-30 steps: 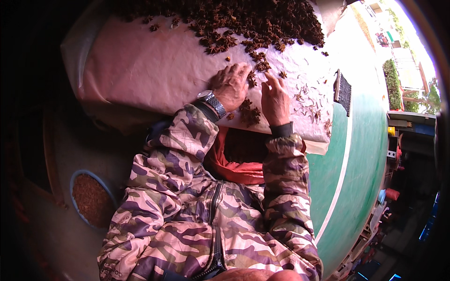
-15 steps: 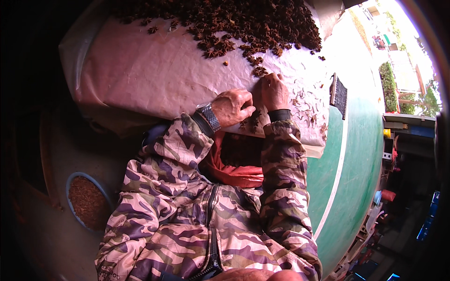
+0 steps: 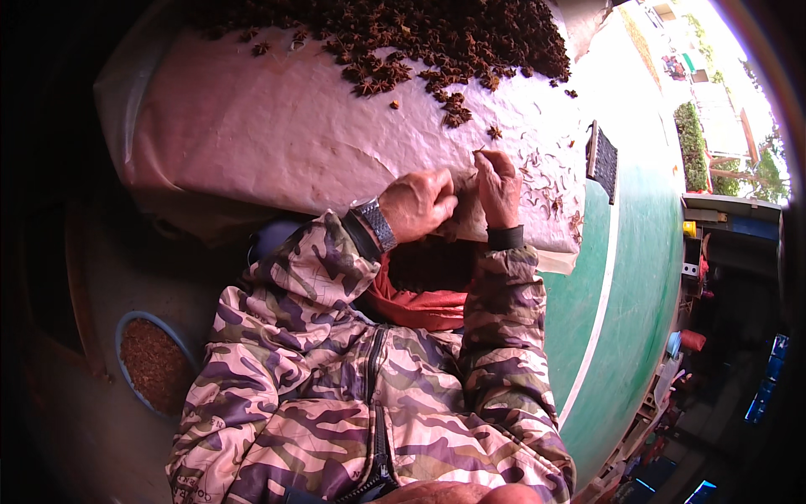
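Note:
A heap of dark brown star anise [image 3: 453, 42] covers the far part of a table spread with a pale plastic sheet [image 3: 252, 126]. My right hand [image 3: 499, 186] is closed in a pinch above the sheet, with a small thin stem at its fingertips. A single star anise [image 3: 494, 133] lies just beyond it. Beside it, my left hand [image 3: 416, 203] is closed near the table's front edge, its fingers curled; what they hold, if anything, is hidden. Below both hands, against my lap, an open red bag [image 3: 416, 307] has a dark inside.
Thin curved stems [image 3: 537, 181] lie scattered on the sheet's right side. A blue-rimmed basin [image 3: 155, 361] of brown bits stands on the floor at left. Right of the table are a dark mat-like panel [image 3: 603, 164] and green floor [image 3: 588, 294] with a white line.
My right hand has drawn back toward me from the star anise, leaving one piece apart. The dark pieces at the table edge between my hands are gone from view. My left hand barely moved.

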{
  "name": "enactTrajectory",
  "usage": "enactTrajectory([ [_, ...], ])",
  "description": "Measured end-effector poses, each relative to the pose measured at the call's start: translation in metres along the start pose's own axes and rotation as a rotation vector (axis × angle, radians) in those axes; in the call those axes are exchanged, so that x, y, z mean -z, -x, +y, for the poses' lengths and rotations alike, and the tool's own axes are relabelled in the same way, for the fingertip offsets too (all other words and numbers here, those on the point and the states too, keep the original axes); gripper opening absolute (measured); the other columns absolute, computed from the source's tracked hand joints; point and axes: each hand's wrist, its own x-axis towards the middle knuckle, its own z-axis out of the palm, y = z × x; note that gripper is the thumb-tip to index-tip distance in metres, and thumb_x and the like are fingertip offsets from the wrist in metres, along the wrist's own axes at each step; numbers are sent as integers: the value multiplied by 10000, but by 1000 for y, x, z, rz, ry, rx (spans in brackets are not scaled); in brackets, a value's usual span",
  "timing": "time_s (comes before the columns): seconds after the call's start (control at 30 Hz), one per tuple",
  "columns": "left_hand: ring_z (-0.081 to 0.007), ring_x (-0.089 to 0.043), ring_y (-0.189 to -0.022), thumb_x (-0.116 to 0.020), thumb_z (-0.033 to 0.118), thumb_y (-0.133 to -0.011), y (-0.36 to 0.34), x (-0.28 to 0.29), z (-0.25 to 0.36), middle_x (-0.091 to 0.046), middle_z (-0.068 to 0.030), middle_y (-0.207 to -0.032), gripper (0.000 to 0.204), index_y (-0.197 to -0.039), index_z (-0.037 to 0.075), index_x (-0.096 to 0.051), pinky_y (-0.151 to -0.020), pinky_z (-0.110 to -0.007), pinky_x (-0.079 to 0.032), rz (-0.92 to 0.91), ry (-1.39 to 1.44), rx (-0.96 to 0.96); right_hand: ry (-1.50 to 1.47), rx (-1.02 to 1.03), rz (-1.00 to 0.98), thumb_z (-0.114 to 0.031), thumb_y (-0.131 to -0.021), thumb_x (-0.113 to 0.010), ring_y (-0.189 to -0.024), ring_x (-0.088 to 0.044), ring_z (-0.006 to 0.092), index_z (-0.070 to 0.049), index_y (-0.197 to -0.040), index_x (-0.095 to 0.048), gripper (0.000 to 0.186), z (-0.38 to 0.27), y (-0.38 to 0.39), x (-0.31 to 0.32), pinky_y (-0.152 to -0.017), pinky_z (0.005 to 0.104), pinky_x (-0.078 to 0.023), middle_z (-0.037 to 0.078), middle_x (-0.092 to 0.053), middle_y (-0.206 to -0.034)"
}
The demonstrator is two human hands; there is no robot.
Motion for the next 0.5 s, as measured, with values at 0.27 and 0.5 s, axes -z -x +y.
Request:
enactTrajectory([
  [0.27,-262,-722,-836,-679,85,-930,-23,-5,-14,-702,-131,-918,159,-1075,21,-685,-750,-368,-570,150,125,-103,-252,-108,-157,-187,-1009,-677,-671,-548,43,-3,-1057,-713,193,-41,39,-4,-599,222,-446,-25,-643,-783],
  [0.5,-197,-734,-862,-686,32,-908,-21,-4,-5,-731,-112,-932,93,-996,4,-670,-775,-332,-580,142,83,-39,4,-31,-119,-216,-984,-707,-675,-607,78,24,-956,-717,242,-38,39,-3,-612,291,-500,78,-671,-706],
])
